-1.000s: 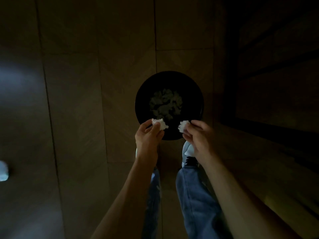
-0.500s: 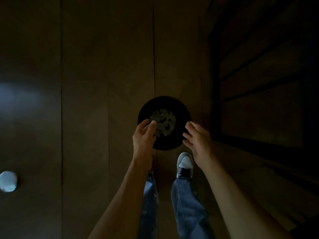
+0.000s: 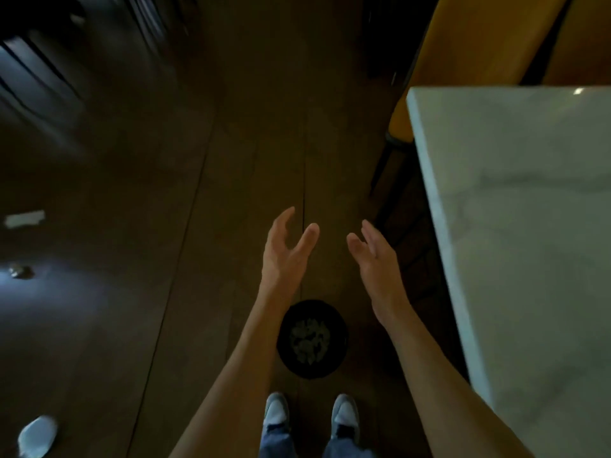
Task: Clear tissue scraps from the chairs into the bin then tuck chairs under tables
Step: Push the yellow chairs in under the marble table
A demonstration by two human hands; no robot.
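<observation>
Both hands have let go of the scraps they pinched a second ago: the left hand (image 3: 285, 252) and right hand (image 3: 375, 256) now reach forward with fingers spread and empty. The tissue scraps (image 3: 310, 340) lie in the black bin (image 3: 312, 338) near the feet (this load looks done). The yellow chair (image 3: 469, 51) at the far right beside the white surface (image 3: 529, 226) probably comes next.

Materials in a dim dining room

The floor (image 3: 205, 200) looks like matt wood planks; the table (image 3: 515, 206) has a glossy, pale marble-like top; the chair (image 3: 469, 44) is smooth and mustard-coloured; the dark bin (image 3: 287, 358) holds crumpled paper tissue scraps (image 3: 309, 340).
</observation>
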